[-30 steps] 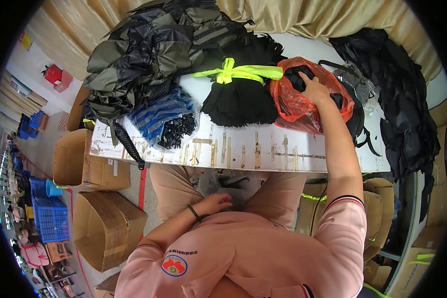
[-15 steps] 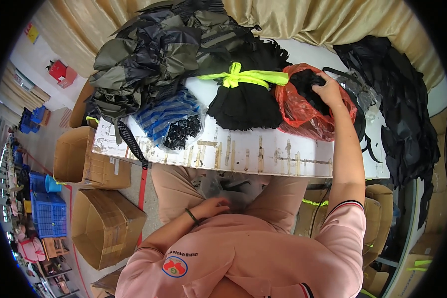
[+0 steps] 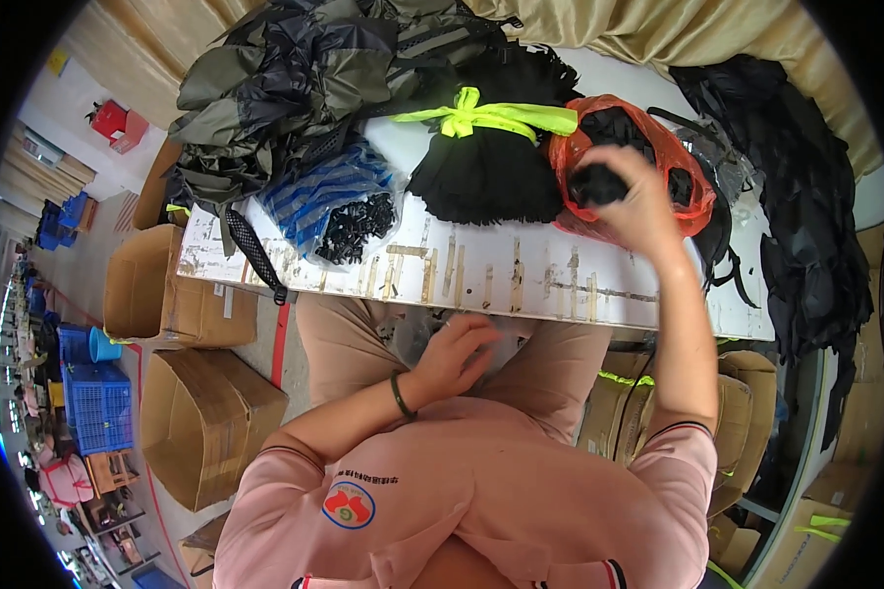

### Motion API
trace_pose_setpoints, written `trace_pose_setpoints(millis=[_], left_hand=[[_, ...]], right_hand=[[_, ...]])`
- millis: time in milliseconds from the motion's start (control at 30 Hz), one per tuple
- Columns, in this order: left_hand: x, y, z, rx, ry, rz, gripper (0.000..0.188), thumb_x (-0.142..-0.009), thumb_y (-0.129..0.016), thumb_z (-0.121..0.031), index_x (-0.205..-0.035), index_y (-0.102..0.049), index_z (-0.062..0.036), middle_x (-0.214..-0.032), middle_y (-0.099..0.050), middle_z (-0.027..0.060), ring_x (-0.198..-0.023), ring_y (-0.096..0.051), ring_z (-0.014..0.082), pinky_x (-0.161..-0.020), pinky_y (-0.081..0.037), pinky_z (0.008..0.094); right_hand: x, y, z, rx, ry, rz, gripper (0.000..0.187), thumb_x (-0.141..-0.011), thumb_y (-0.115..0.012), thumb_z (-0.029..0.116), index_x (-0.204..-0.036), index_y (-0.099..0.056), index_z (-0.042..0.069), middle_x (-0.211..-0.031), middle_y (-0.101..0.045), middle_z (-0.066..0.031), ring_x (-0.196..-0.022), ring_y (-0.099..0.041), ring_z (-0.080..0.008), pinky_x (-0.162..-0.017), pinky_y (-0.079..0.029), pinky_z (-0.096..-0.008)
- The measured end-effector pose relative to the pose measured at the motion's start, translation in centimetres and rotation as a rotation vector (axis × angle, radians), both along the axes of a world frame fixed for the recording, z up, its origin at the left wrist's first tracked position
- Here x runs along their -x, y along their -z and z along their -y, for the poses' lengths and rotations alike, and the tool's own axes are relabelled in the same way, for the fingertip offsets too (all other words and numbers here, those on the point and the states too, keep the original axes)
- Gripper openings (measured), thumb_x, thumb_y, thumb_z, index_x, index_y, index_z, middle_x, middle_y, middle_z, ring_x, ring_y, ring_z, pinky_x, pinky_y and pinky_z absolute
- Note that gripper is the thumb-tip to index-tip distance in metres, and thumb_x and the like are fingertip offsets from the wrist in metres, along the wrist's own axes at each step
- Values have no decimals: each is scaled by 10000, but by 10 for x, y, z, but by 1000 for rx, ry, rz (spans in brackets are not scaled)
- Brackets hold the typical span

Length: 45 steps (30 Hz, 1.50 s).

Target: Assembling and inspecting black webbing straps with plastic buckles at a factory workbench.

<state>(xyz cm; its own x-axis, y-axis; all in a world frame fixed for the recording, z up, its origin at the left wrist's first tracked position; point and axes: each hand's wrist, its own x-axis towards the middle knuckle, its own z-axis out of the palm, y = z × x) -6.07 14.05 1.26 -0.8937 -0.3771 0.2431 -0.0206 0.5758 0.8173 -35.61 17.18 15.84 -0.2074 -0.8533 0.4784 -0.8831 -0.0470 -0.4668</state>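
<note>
My right hand [image 3: 634, 201] is closed around a small black rolled bundle [image 3: 597, 185]; its exact kind is blurred. It is above the near left rim of a red plastic bag [image 3: 692, 201], and more black pieces [image 3: 614, 128] show inside that bag. Over my lap, near the table's front edge, my left hand [image 3: 454, 355] is raised with its fingers loosely apart and nothing visible in them. Left of the red bag, a stack of black fringed fabric strips [image 3: 481, 182] is tied with a neon yellow band [image 3: 471, 118].
A blue-striped clear bag [image 3: 314, 201] of small black plastic parts [image 3: 356, 228] lies on the white table [image 3: 481, 285]. Dark fabric [image 3: 304, 69] is heaped at the back left, and black fabric [image 3: 805, 196] hangs over the right end. Cardboard boxes [image 3: 206, 422] stand left on the floor.
My right hand has come out of the red bag toward me and left, bringing a black bundle. My left hand has risen from my lap toward the table edge.
</note>
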Motion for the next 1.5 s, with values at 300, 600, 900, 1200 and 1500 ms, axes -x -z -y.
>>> trace_pose_setpoints(millis=[300, 600, 900, 1200, 1500], left_hand=[[60, 38, 33, 482, -180, -56, 674, -816, -613, -171, -1404, -297, -82, -1454, -204, 255, -1335, -247, 432, -1073, -217, 555], [72, 40, 37, 420, -221, 121, 818, -842, -600, -330, -1458, -141, -49, -1480, -148, 263, -1362, -193, 425, -1082, -169, 569], [90, 31, 45, 510, -131, 145, 857, -777, -646, -479, -1448, -239, -136, -1473, -176, 244, -1356, -197, 422, -1051, -176, 615], [100, 32, 68, 587, -30, 166, 804, -750, -663, -513, -1398, -355, -151, -1447, -253, 234, -1322, -263, 430, -1057, -167, 606], [107, 35, 68, 559, -54, 163, 767, -768, -669, -471, -1390, -357, -147, -1419, -295, 233, -1300, -307, 418, -1067, -166, 586]], right_hand=[[-79, 155, 2, -255, 18, 52, 355, -694, -696, 136, -1028, -585, 184, -1022, -551, -147, -742, -620, -372, -651, -527, -427], [-54, 128, -5, -464, -117, -68, 670, -654, -752, 266, -1262, -475, 210, -1220, -479, -189, -964, -593, -377, -808, -501, -447], [-41, 130, -33, -397, 20, 66, 888, -614, -803, 250, -1376, -349, 224, -1323, -393, -167, -1024, -566, -382, -858, -486, -430], [-37, 130, -39, -343, 90, 145, 775, -668, -786, 266, -1334, -397, 184, -1225, -448, -124, -990, -573, -367, -800, -499, -432], [-38, 150, -33, -399, 249, 89, 568, -780, -703, 334, -1264, -495, 120, -1013, -534, -153, -849, -603, -351, -695, -496, -418]])
